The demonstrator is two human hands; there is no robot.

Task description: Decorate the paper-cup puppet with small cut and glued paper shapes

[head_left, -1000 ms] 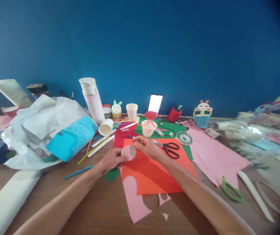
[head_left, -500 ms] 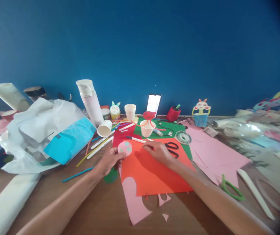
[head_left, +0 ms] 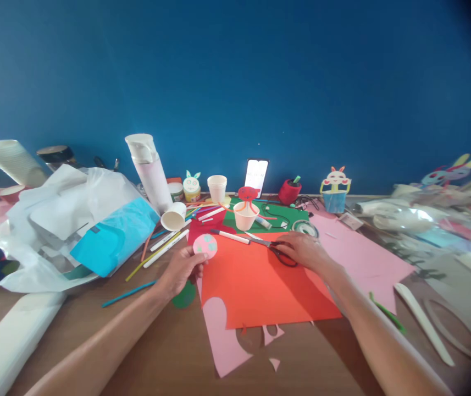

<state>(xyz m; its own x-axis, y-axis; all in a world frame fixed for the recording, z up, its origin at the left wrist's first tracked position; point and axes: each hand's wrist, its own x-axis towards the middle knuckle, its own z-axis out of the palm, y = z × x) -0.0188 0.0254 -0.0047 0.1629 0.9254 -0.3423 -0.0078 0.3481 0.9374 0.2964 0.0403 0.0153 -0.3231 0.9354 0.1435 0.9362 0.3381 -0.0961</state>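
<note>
Between the thumb and fingers of my left hand (head_left: 181,269) is a pink paper circle (head_left: 205,247) with green patches on it. My right hand (head_left: 303,250) has its fingers closed around the black handles of a pair of scissors (head_left: 283,256), which lie on an orange paper sheet (head_left: 268,291). The blades point left, towards a white marker (head_left: 231,236) with a dark cap. A green paper circle (head_left: 184,295) lies beneath my left hand. Pink paper (head_left: 222,346) with cut-out curves sticks out from under the orange sheet.
Behind the orange sheet stands a paper cup (head_left: 244,219) with a red paper figure; a phone (head_left: 256,177) leans on the wall. A plastic bag (head_left: 54,220) fills the left side. Tape (head_left: 306,227) and pink paper (head_left: 363,258) lie to the right.
My right hand has moved right, from over the orange sheet onto the scissors' handles, uncovering the blades. My left hand still holds the pink circle in nearly the same place.
</note>
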